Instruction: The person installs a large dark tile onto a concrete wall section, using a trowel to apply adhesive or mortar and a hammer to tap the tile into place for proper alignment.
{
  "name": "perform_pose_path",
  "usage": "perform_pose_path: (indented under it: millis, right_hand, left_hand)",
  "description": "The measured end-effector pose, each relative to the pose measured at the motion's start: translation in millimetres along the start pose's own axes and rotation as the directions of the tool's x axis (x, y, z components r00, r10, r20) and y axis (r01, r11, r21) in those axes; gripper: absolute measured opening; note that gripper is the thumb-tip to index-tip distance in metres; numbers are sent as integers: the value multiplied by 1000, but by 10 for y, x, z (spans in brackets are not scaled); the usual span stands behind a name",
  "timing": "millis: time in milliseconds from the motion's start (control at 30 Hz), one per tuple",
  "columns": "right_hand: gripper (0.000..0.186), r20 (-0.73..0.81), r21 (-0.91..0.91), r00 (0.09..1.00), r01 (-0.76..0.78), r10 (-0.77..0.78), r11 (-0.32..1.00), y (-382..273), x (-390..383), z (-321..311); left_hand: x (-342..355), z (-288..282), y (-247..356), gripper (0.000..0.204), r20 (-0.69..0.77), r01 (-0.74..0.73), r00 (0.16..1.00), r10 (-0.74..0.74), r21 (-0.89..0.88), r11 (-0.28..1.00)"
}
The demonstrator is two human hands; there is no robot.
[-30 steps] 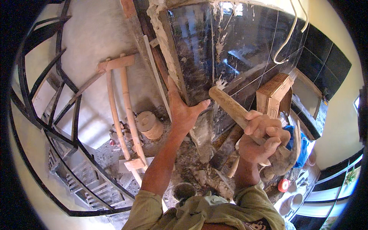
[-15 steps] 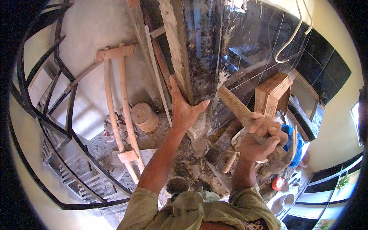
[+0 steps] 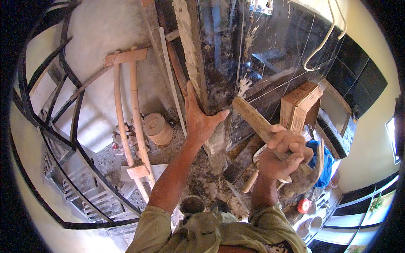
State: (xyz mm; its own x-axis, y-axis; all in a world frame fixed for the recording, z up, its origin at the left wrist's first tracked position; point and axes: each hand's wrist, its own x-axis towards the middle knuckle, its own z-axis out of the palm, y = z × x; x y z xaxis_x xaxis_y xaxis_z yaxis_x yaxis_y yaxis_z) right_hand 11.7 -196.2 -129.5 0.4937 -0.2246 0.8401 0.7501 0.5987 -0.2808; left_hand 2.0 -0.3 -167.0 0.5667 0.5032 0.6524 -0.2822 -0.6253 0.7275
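Observation:
A glossy dark tile, streaked with dried mortar, covers the column in front of me. Around its lower part my left hand is spread, thumb over the dark face and fingers along the raw mortar edge. My right hand is closed round a stout wooden handle, which slants up and left. Its blunt free end is close to the tiled surface by the column corner; whether it touches I cannot tell. Whatever lies at the gripped end is hidden by my fingers.
A bamboo ladder-like frame leans on the left wall beside a round bucket-shaped block. Black metal railing curves at far left. To the right are a cardboard box, a blue bag and a hanging cable. Rubble litters the floor.
My right hand and the wooden handle have shifted a little to the left, toward the column. My left hand keeps its spread hold on the column.

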Motion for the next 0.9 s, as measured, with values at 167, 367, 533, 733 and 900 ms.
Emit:
perform_pose_path:
  millis: [167, 367, 533, 733, 900]
  right_hand:
    - [27, 121, -31, 993, 3, 1, 1000, -24, 17, -44]
    - [30, -24, 71, 999, 37, -35, 997, 16, -8, -14]
    - [28, -17, 22, 999, 36, -36, 999, 30, -17, 1]
    - [29, 45, -22, 999, 10, -9, 1000, 97, -77, -33]
    - [31, -31, 68, 1000, 4, -2, 998, 3, -116, -70]
  left_hand:
    - [-16, -21, 33, 121, 16, 35, 999, -35, -25, 999]
    - [2, -12, 69, 119, 32, 60, 998, -58, -76, 995]
    - [-11, 12, 62, 119, -2, 42, 999, -42, -22, 999]
    - [8, -6, -13, 119, -5, 36, 999, -36, -29, 999]
    - [-25, 7, -90, 124, 25, 95, 995, -93, -54, 994]
